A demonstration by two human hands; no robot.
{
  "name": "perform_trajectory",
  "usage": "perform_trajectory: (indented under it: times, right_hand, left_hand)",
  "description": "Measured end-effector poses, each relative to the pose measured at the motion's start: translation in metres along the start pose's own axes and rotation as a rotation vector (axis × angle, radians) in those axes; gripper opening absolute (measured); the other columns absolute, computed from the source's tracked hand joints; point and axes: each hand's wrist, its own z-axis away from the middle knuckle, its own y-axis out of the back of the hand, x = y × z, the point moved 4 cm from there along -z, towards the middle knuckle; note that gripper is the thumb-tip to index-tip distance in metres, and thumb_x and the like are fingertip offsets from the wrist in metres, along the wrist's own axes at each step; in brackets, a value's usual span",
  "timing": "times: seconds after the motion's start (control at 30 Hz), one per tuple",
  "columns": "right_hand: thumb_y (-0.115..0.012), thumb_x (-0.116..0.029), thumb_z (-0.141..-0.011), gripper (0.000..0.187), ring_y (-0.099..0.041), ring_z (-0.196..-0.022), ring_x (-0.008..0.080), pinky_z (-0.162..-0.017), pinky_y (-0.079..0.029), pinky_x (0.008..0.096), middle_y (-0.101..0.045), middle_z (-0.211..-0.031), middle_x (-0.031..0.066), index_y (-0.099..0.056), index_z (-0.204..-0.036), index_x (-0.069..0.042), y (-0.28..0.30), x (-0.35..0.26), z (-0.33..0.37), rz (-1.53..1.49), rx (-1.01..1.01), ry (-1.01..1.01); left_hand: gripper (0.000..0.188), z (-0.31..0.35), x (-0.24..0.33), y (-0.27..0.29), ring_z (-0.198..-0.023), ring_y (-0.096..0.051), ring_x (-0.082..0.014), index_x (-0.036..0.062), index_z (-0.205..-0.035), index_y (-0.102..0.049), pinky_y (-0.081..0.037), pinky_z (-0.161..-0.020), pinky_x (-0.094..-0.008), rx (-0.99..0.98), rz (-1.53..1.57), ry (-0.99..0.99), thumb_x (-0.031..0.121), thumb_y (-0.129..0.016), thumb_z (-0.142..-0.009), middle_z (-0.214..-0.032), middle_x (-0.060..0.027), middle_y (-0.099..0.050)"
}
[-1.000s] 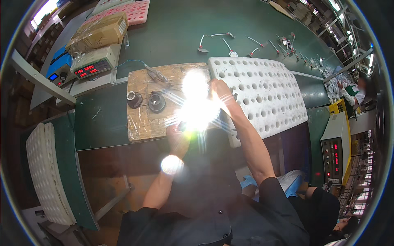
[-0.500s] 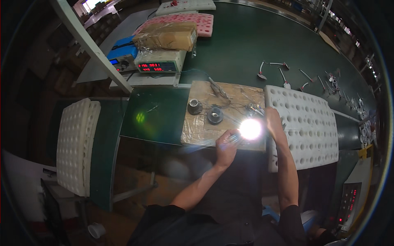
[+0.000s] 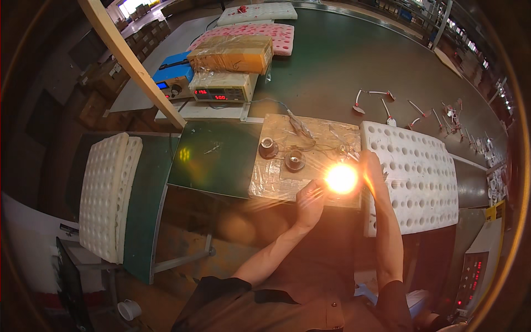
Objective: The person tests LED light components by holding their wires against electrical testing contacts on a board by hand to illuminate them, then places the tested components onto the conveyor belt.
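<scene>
The bare left hand (image 3: 310,202) and bare right hand (image 3: 373,169) are flanking a round lamp glowing yellow-white (image 3: 342,179) at the brown, plastic-wrapped board's (image 3: 271,182) near right corner. Glare is hiding whether their fingers are gripping it; keeping both wrists steady is probably helping.

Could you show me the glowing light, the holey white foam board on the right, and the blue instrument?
Glowing light (image 3: 342,179): head view, the centre of its glare.
White foam board (image 3: 415,177): head view, its holed top face.
Blue instrument (image 3: 172,73): head view, its case, above the front panel.
</scene>
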Motion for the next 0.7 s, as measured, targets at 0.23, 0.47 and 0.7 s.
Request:
perform_trajectory:
  times: [0.23, 0.47, 0.7]
  right_hand:
    - [-0.072, -0.037, -0.082, 0.040, -0.069, -0.092, 0.0415, -0.078, -0.056, 0.0495, -0.069, -0.094, 0.0263, -0.069, -0.092, 0.001, 0.003, -0.003, 0.002, 0.004, 0.010, -0.014]
    - [-0.072, -0.035, -0.080, 0.039, -0.069, -0.091, 0.0418, -0.079, -0.055, 0.0480, -0.069, -0.091, 0.0274, -0.070, -0.090, 0.002, 0.016, -0.013, 0.011, -0.061, -0.009, -0.021]
    - [-0.074, -0.046, -0.081, 0.050, -0.068, -0.070, 0.0397, -0.066, -0.051, 0.0468, -0.066, -0.070, 0.0230, -0.070, -0.079, 0.004, 0.035, 0.004, 0.042, -0.633, 0.109, 0.023]
  left_hand:
    - [0.002, -0.002, -0.004, -0.001, -0.069, -0.058, -0.0059, 0.0025, -0.091, -0.065, -0.047, -0.063, -0.0244, -0.065, 0.113, -0.119, 0.005, -0.065, -0.091, -0.074, -0.0002, -0.067]
    - [0.003, -0.004, -0.001, -0.003, -0.071, -0.058, -0.0048, 0.0028, -0.091, -0.065, -0.048, -0.065, -0.0229, -0.133, 0.122, -0.059, 0.005, -0.066, -0.092, -0.077, 0.0007, -0.066]
    - [0.008, -0.010, 0.021, -0.012, -0.077, -0.068, -0.0152, 0.0004, -0.097, -0.063, -0.056, -0.070, -0.0266, -0.279, 0.223, 0.002, 0.002, -0.068, -0.091, -0.087, -0.0107, -0.069]
